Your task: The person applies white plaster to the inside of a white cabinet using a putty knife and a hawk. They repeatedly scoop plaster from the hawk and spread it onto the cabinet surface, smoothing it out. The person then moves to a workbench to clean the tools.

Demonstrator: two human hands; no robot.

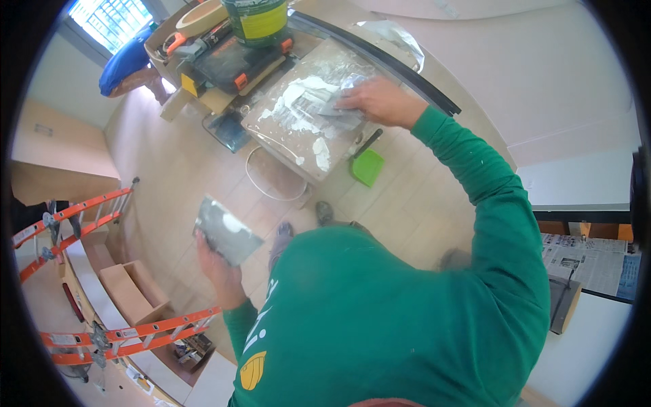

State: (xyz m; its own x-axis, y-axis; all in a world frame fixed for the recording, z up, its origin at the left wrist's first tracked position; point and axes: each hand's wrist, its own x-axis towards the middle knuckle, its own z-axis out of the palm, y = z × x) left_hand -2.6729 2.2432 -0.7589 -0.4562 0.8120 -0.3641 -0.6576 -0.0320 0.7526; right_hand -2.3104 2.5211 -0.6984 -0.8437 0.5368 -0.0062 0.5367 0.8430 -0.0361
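My left hand (220,271) grips a flat grey rectangular plate (234,237) by its edge; white paste smears its upper face. My right hand (385,102) reaches over a pale board (271,122) and is closed on a thin, shiny, flat scraper (339,114). The scraper's blade lies against white paste (312,91) spread in patches across the board. My fingers partly hide the scraper.
Past the board, a green bucket (261,20) stands by a black toolbox (234,64). A bright green dustpan (367,167) lies below the board's right side. Orange ladders (135,334) are at left, near an open wooden drawer (135,292). Someone in blue (127,62) is at far left.
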